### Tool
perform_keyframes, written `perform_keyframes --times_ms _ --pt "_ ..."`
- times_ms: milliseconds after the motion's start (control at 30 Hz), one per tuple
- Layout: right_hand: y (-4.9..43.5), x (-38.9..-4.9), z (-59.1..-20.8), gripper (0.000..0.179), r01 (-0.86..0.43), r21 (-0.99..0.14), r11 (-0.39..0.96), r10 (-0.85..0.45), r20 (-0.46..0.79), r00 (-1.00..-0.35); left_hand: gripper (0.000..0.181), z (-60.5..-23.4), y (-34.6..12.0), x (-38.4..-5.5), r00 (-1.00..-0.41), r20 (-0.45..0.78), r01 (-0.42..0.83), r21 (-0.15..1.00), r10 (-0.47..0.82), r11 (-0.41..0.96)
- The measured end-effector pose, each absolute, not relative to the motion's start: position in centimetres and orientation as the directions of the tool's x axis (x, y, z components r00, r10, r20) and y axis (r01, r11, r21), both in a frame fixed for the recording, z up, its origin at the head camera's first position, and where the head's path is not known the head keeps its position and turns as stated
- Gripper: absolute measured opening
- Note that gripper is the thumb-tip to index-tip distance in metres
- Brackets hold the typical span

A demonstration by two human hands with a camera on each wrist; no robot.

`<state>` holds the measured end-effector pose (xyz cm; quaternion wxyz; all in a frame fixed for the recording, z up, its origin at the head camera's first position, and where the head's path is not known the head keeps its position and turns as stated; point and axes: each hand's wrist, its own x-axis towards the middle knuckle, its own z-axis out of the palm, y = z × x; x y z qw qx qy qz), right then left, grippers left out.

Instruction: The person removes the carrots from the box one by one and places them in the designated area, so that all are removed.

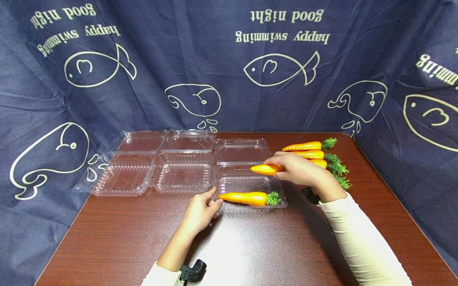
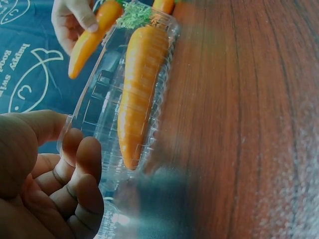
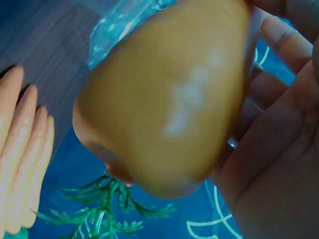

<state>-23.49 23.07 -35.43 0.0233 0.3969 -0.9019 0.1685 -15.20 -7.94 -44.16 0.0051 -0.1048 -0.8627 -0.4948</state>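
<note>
My right hand [image 1: 299,169] grips an orange carrot [image 1: 266,169] above the right-hand clear plastic clamshell box [image 1: 222,184]. Its tip points left, and its green leafy top [image 3: 107,211] shows in the right wrist view. Inside that box, along the near side, lies another carrot [image 1: 247,198], its green top to the right. My left hand [image 1: 200,210] pinches the box's left rim near the front corner, by that carrot's tip. The left wrist view shows the thumb and fingers at the rim [image 2: 65,132]. The box's lid [image 1: 243,151] is folded back.
Several carrots [image 1: 302,146] lie in a stack at the table's right rear, green tops to the right. Two more open clear boxes [image 1: 182,174] [image 1: 123,174] stand to the left, lids back. A blue printed curtain [image 1: 229,107] hangs behind the brown table [image 1: 250,246].
</note>
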Motion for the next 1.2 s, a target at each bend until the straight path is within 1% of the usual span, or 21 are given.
perform_keyframes --times_ms 300,433,600,733,1067,1200 --pt "26.1 -22.8 -35.8 0.044 -0.708 -0.237 0.665 -0.669 0.233 -0.706 0.053 -44.2 -7.9 -15.2 -0.980 0.097 0.171 0.858 0.173 0.484" --pt "27.8 -22.5 -36.2 0.045 -0.691 -0.225 0.687 -0.657 0.213 -0.723 0.053 -44.2 -7.9 -15.1 -0.981 0.092 0.165 0.862 0.172 0.480" --pt "29.9 -22.1 -36.9 0.048 -0.693 -0.194 0.694 -0.655 0.228 -0.720 0.053 -44.2 -7.9 -15.1 -0.983 0.076 0.147 0.867 0.165 0.476" --pt "31.2 -21.9 -37.8 0.043 -0.694 -0.164 0.701 -0.651 0.249 -0.717 0.053 -44.1 -8.0 -15.2 -0.983 0.087 0.156 0.865 0.164 0.478" --pt "32.6 -21.1 -40.5 0.041 -0.680 -0.092 0.728 -0.648 0.232 -0.725 0.053 -44.2 -8.0 -15.2 -0.980 0.095 0.167 0.868 0.175 0.468" --pt "32.8 -21.4 -41.3 0.043 -0.682 -0.066 0.729 -0.649 0.250 -0.718 0.053 -44.2 -8.0 -15.2 -0.979 0.100 0.173 0.864 0.175 0.473"
